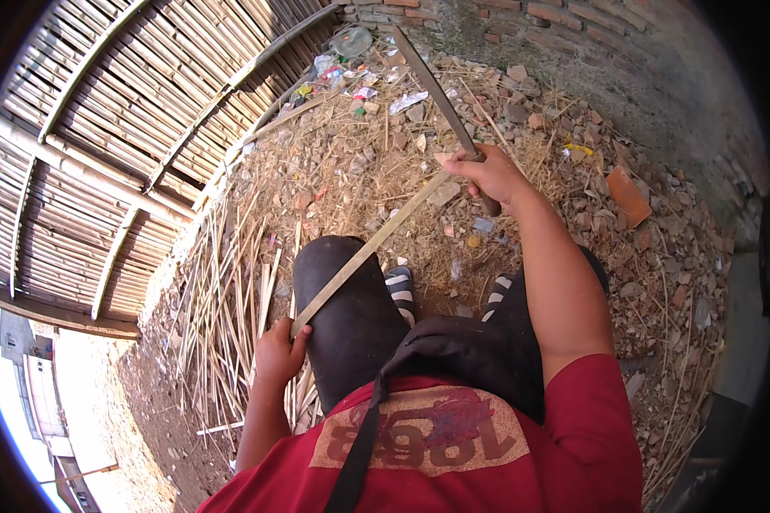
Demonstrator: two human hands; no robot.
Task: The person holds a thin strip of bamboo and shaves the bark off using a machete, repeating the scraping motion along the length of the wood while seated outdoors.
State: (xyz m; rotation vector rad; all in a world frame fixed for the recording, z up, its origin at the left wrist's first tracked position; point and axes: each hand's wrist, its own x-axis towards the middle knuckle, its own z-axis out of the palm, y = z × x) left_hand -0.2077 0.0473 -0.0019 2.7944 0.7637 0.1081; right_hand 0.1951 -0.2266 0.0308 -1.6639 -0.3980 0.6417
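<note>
My right hand point(494, 178) is closed round the handle of a long-bladed machete point(436, 92), its dark blade pointing up and away to the left. A flat bamboo strip point(370, 248) slants from my left hand across my left thigh to the fingers of my right hand. The strip's far end meets my right hand near the base of the blade; whether those fingers also pinch it I cannot make out. My left hand point(282, 349) grips the strip's near end beside my left knee.
Many split bamboo strips point(222, 316) lie heaped on the ground at my left. A bamboo slat wall point(103, 145) stands at far left, a brick wall point(590, 43) behind. Rubble, straw and litter cover the ground, with a broken orange tile point(628, 197) at right.
</note>
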